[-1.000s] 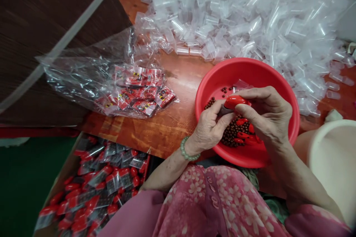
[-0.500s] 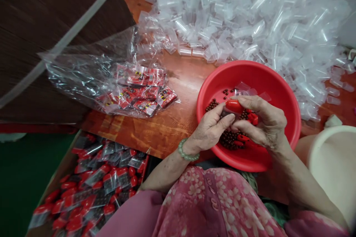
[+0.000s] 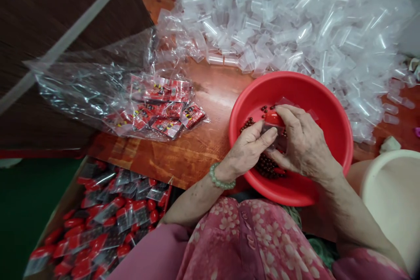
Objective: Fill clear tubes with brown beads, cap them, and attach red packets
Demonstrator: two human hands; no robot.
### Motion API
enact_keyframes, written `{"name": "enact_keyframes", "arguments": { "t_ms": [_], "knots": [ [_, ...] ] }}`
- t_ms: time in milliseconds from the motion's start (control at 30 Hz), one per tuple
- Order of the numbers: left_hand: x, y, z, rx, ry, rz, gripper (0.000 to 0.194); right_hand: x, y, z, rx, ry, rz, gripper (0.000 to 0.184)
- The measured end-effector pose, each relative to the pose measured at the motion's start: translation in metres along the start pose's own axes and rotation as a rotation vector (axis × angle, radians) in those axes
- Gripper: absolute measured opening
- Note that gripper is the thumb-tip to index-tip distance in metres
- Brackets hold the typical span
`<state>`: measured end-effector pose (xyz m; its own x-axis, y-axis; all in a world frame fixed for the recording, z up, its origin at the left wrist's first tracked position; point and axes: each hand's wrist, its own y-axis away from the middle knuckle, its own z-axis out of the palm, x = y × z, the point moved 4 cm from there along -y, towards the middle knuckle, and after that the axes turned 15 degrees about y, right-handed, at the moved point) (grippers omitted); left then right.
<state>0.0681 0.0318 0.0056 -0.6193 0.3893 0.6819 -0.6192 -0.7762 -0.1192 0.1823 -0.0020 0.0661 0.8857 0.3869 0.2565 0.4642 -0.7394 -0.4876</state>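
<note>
Over a red basin point(image 3: 344, 140), both of my hands hold a small clear plastic container point(image 3: 269, 129) with a red cap point(image 3: 271, 117) at its far end. My left hand point(image 3: 244, 148) pinches the container's near side between thumb and fingers. Around its right side curl the fingers of my right hand point(image 3: 303, 142), reaching over the cap and hiding part of it. Whether the cap is fully seated I cannot tell. Below lie brown beads point(image 3: 266, 167) and red plastic pieces, with several clear sleeves point(image 3: 285, 102) behind my fingers.
A large heap of clear plastic sleeves point(image 3: 249, 22) covers the table's back. Red printed packets point(image 3: 159, 107) lie in a clear bag at left. Below them, a box holds many red-capped containers point(image 3: 108, 218). A cream tub point(image 3: 392, 192) stands at right.
My right hand has turned and closed further over the red cap and container, covering more of them. The whole view has shifted slightly.
</note>
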Motion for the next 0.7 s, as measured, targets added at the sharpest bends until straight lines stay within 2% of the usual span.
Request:
{"name": "enact_keyframes", "arguments": {
  "t_ms": [200,333,400,500,567,633,700],
  "knots": [
    [-0.002,0.002,0.001,0.051,0.056,-0.063,0.040,-0.001,0.004,0.008,0.105,-0.023,-0.008,0.074],
    [0.003,0.003,0.004,0.082,0.070,-0.037,0.042,-0.005,0.002,0.011,0.183,-0.009,-0.016,0.072],
    [0.005,0.004,0.005,0.075,0.057,-0.035,0.044,-0.007,0.001,0.007,0.181,-0.022,-0.017,0.070],
    [0.006,0.005,0.006,0.055,0.024,-0.072,0.042,-0.003,-0.004,-0.004,0.013,-0.117,-0.012,0.064],
    [0.007,0.006,0.006,0.040,-0.041,-0.084,0.037,0.003,-0.006,-0.013,-0.148,-0.235,-0.015,0.071],
    [0.008,0.006,0.006,0.028,-0.129,-0.073,0.030,0.012,-0.008,-0.021,-0.235,-0.370,0.001,0.072],
    [0.009,0.005,0.007,0.004,-0.202,-0.066,0.024,0.023,-0.010,-0.023,-0.256,-0.495,0.097,0.048]
  ]
}}
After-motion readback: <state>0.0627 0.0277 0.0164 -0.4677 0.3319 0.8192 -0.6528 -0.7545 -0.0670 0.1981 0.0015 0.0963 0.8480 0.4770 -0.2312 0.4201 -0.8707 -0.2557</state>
